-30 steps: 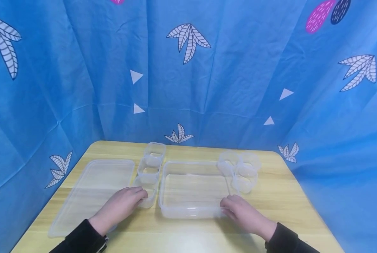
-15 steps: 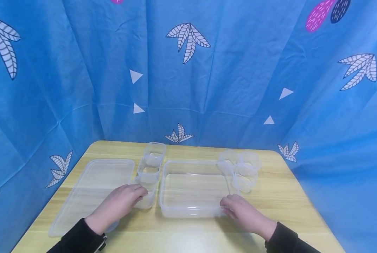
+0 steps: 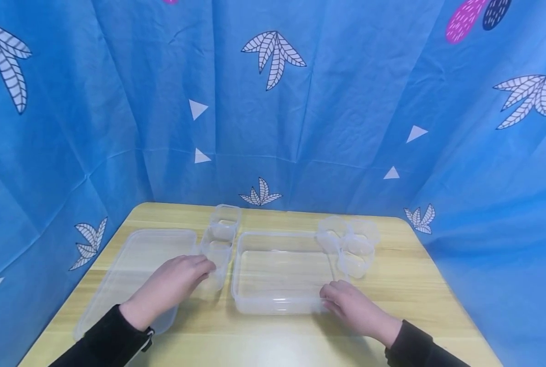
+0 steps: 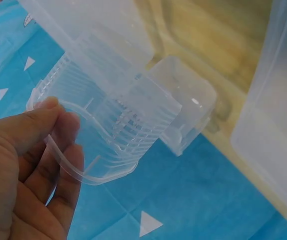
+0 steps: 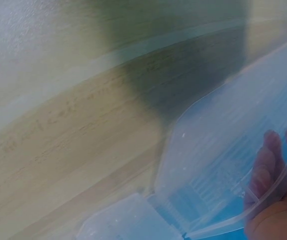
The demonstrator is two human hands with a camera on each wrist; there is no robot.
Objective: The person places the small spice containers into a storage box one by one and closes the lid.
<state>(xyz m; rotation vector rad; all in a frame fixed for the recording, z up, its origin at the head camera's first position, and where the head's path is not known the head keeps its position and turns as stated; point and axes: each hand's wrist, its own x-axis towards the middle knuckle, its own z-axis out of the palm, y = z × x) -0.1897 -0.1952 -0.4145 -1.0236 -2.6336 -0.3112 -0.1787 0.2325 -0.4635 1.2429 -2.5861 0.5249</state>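
Observation:
My left hand (image 3: 174,283) pinches the rim of a small clear plastic container (image 4: 108,130) between thumb and fingers. In the left wrist view this container is tilted, and its ribbed walls show. Two like containers (image 3: 226,215) stand in a row just behind it. Right of them sits a large clear rectangular plastic box (image 3: 279,307) with nothing in it. At its front right corner my right hand (image 3: 353,308) grips the rim; in the right wrist view, fingers (image 5: 268,155) show through the box's translucent wall.
A large translucent lid (image 3: 140,265) lies flat at the left, partly under my left forearm. Several small clear containers (image 3: 356,252) cluster beside the box's back right corner. A blue patterned curtain (image 3: 273,127) hangs around the wooden table (image 3: 273,346).
My left hand has risen a little and moved slightly away from me, lifting the small container with it. The right hand keeps its hold on the box.

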